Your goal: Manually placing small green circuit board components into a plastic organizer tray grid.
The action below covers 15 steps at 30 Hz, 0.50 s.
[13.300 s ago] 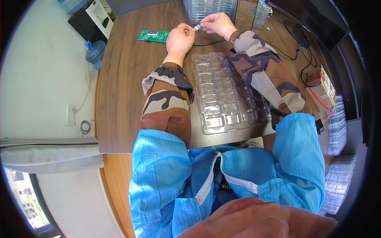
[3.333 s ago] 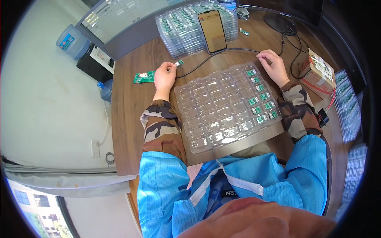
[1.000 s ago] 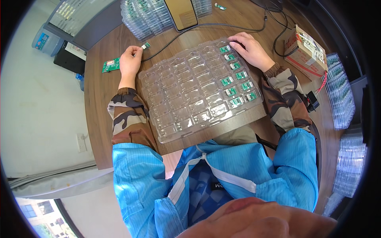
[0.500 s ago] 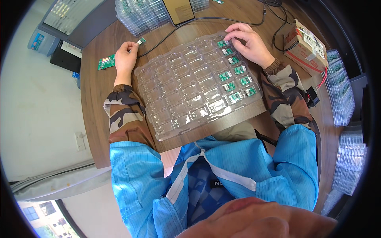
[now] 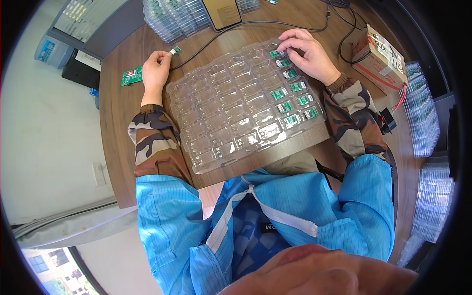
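My left hand point(image 5: 156, 73) is closed in a pinch on a small green-and-white circuit board point(image 5: 175, 50) that sticks out past the fingertips. Beside it lies a larger green circuit board point(image 5: 136, 75) with a small display, partly covered by the hand. A clear plastic tray point(image 5: 216, 135) with rows of pockets spans the table in front of me. My right hand point(image 5: 309, 53) rests over its far right corner, thumb and fingers apart. The thumb tip is at a small green board point(image 5: 275, 54) in the corner pocket. Several like boards point(image 5: 284, 107) fill pockets down the tray's right side.
Behind the tray stand stacked clear trays point(image 5: 169, 22) and a phone-like screen point(image 5: 221, 14). A black cable point(image 5: 255, 22) curves across the table toward my left hand. At the right are a taped cardboard box point(image 5: 378, 59) and more stacked trays point(image 5: 423, 113).
The display on the larger green board has changed from a bright, pale pattern to a darker one with red. My hands and the tray stay almost where they were.
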Each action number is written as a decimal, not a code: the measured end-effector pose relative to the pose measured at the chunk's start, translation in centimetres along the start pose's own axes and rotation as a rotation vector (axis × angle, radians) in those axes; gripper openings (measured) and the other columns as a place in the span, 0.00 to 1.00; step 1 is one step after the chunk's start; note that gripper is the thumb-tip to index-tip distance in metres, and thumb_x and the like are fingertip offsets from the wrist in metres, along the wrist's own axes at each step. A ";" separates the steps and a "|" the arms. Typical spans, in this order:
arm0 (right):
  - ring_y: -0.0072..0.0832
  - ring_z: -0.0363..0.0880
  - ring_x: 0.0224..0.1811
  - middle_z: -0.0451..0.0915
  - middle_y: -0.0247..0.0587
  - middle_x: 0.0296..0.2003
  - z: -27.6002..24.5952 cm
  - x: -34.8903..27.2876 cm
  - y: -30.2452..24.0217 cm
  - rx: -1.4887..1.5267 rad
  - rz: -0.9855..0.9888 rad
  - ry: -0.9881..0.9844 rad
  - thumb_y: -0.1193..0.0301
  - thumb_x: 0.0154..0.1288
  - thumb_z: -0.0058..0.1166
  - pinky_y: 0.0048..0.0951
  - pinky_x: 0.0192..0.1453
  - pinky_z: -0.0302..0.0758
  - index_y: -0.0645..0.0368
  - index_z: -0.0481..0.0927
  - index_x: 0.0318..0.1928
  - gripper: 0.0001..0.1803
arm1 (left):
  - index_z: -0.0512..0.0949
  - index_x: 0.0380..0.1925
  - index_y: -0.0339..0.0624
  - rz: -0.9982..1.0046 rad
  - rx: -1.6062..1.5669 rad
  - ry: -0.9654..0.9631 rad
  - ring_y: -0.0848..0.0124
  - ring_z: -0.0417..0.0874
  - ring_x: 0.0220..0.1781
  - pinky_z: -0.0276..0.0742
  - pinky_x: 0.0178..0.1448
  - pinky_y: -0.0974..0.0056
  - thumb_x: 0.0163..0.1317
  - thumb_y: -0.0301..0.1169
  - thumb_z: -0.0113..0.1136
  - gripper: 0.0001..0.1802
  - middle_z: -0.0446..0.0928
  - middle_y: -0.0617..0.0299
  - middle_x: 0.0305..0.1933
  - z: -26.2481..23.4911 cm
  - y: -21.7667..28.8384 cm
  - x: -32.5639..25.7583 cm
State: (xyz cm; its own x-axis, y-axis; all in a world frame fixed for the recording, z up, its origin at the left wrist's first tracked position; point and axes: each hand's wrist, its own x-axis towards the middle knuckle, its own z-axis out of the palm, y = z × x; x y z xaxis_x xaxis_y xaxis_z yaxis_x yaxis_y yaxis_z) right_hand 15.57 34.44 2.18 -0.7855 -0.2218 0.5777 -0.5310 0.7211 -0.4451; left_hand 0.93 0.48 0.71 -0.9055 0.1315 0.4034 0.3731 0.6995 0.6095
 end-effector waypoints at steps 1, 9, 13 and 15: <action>0.32 0.67 0.46 0.71 0.34 0.39 0.0 0.0 0.0 -0.005 -0.006 0.008 0.75 0.51 0.45 0.29 0.48 0.66 0.54 0.78 0.31 0.08 | 0.76 0.27 0.42 0.000 0.000 0.000 0.68 0.76 0.26 0.69 0.32 0.66 0.50 0.38 0.56 0.12 0.76 0.61 0.23 0.0 0.0 0.0; 0.32 0.67 0.46 0.71 0.35 0.39 0.1 0.1 0.1 -0.008 0.000 0.013 0.75 0.51 0.45 0.29 0.48 0.66 0.54 0.77 0.31 0.08 | 0.76 0.27 0.42 0.007 -0.003 0.009 0.69 0.75 0.25 0.69 0.32 0.67 0.50 0.38 0.56 0.11 0.75 0.62 0.22 0.0 -0.1 0.1; 0.32 0.67 0.46 0.71 0.34 0.38 0.1 0.1 0.1 -0.006 0.009 0.009 0.75 0.51 0.45 0.29 0.48 0.66 0.54 0.77 0.31 0.08 | 0.77 0.27 0.43 0.022 -0.010 0.012 0.69 0.74 0.24 0.69 0.32 0.67 0.49 0.39 0.56 0.11 0.75 0.63 0.22 0.1 -0.2 0.2; 0.32 0.67 0.46 0.71 0.34 0.39 0.1 0.1 0.1 -0.008 0.008 0.010 0.75 0.51 0.45 0.29 0.48 0.66 0.54 0.77 0.31 0.08 | 0.77 0.27 0.43 0.012 -0.009 0.010 0.69 0.74 0.24 0.68 0.31 0.67 0.49 0.39 0.56 0.11 0.75 0.63 0.22 0.1 -0.2 0.1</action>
State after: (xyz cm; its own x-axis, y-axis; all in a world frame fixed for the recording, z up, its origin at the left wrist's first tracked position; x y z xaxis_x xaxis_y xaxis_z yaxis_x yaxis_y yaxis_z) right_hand 15.43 34.43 2.09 -0.7867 -0.2097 0.5807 -0.5219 0.7283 -0.4441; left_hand 0.72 0.43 0.60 -0.8989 0.1333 0.4174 0.3860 0.6916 0.6104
